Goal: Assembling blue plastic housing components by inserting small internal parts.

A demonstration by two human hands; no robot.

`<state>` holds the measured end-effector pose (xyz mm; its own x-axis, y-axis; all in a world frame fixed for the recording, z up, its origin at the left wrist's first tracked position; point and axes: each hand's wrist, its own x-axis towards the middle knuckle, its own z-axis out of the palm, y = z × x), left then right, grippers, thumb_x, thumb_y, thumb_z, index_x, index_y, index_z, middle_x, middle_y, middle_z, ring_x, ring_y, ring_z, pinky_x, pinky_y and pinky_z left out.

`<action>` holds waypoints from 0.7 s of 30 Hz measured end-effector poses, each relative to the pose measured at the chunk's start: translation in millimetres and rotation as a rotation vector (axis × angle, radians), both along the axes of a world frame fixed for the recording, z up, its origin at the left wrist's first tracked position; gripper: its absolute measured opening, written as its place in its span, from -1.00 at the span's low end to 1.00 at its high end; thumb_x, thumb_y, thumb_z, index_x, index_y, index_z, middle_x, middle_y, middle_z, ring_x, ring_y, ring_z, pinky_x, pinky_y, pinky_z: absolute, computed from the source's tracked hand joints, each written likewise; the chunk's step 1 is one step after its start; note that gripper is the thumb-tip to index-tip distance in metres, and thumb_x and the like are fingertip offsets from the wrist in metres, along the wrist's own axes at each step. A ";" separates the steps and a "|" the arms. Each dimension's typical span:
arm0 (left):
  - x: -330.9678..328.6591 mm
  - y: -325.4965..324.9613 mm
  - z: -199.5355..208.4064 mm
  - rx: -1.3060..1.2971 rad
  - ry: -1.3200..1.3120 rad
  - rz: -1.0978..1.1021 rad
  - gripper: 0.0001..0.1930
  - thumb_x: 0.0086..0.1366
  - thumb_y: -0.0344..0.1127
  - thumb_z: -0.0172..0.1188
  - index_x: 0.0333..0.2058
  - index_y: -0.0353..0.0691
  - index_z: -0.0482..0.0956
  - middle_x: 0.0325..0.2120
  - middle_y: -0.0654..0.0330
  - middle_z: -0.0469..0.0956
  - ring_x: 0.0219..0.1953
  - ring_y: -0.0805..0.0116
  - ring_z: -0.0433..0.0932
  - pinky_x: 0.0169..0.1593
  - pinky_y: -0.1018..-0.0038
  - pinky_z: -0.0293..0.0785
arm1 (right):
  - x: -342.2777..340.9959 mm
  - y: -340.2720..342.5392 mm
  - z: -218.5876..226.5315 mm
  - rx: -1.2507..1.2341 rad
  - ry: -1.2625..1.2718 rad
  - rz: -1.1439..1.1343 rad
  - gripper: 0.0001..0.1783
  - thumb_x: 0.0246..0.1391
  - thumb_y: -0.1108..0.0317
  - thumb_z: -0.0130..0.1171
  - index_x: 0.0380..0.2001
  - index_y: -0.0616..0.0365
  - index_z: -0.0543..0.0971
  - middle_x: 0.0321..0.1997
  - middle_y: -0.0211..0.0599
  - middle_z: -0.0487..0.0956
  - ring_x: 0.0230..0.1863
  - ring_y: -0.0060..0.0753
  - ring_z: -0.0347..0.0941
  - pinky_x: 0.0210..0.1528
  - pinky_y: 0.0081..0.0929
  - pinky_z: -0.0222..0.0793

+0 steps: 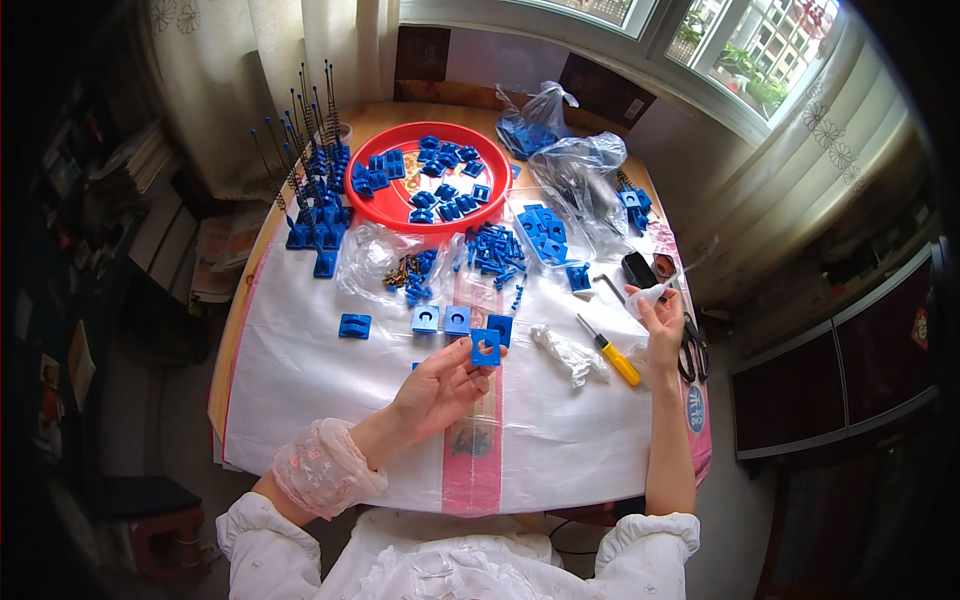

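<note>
My left hand (438,388) is raised over the middle of the table, its thumb and fingers pinching a blue square plate with a round hole (484,361). Just behind it stand similar blue pieces (457,319), and a separate blue piece with a curved bar (354,326) lies to their left. On the right, my right hand (661,330) is closed around a small white object with a thin pointed tip (652,295); its exact kind is unclear. Below and left of that hand lie a yellow-handled screwdriver (620,364) and a crumpled white tissue (571,356).
A red round tray (358,207) holds several blue parts. Springy rods (293,165) rise from blue blocks at the far left. Small blue pegs (494,252) and plastic bags (585,165) lie farther back. Black-handled scissors (690,355) and a black container (637,269) sit near my right hand.
</note>
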<state>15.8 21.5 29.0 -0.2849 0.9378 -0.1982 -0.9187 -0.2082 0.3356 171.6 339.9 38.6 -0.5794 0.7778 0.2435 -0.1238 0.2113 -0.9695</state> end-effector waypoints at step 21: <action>1.1 0.5 1.3 -0.026 0.023 -0.013 -0.76 0.47 -0.18 -0.01 -0.11 -0.21 0.48 0.01 0.15 0.40 -0.09 0.47 0.43 -0.04 0.50 0.43 | -14.9 2.1 -27.7 0.574 -0.419 -0.228 -0.68 -0.09 0.43 0.40 -0.26 0.22 0.52 -0.37 -0.26 0.50 -0.40 -0.34 0.50 -0.35 -0.40 0.46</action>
